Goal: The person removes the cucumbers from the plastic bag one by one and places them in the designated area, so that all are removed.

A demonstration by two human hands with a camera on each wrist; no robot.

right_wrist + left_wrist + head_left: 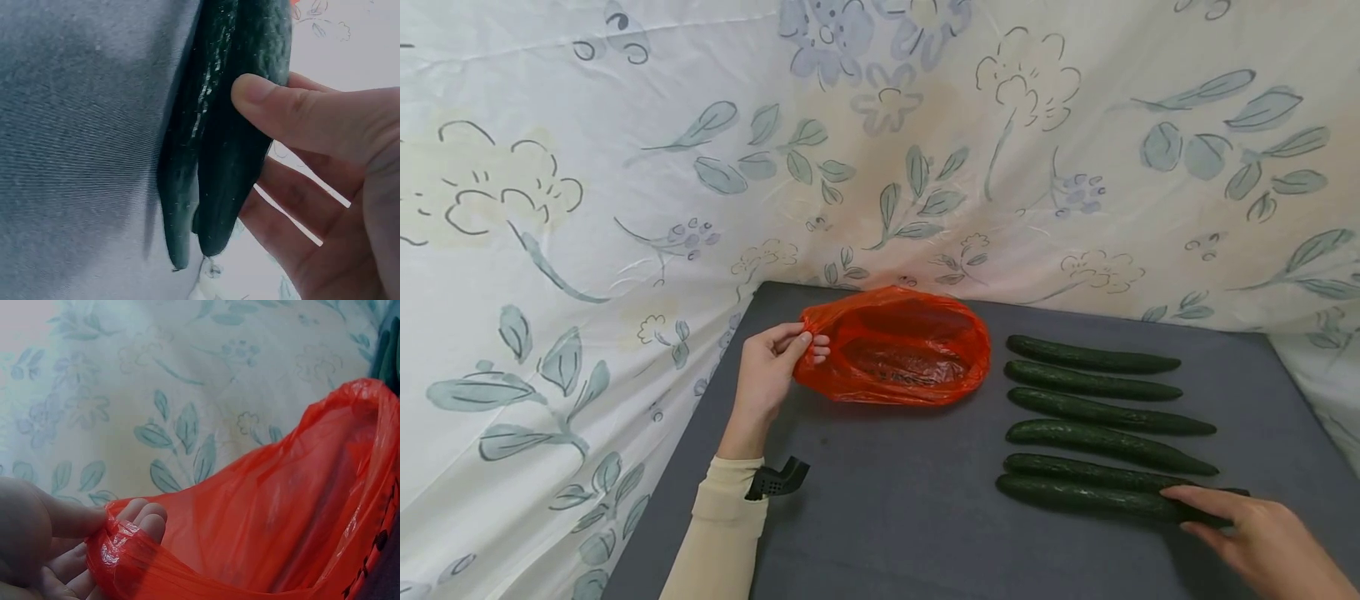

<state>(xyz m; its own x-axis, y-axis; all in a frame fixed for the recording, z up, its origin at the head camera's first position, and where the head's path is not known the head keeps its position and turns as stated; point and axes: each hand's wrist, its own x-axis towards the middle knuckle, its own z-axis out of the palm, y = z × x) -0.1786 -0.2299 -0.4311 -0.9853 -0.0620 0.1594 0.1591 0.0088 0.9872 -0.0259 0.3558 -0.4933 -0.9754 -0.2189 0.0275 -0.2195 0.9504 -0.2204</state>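
Note:
A thin red plastic bag [895, 396] lies with its mouth spread wide at the back left of the table. My left hand [775, 358] pinches the left edge of its rim between thumb and fingers; fingertips [152, 526] show inside the rim. Several long dark green cucumbers are laid out to the right, roughly parallel. On the nearest cucumber [1067, 493], my right hand [1262, 533] grips the right end, thumb [256, 90] along one side and fingers behind. Another cucumber [181, 181] lies close beside it.
The other cucumbers, such as the farthest one [1093, 355], lie in a column to the right of the bag. A dark grey cloth [880, 500] covers the table. Floral fabric [925, 150] hangs behind and along the left side.

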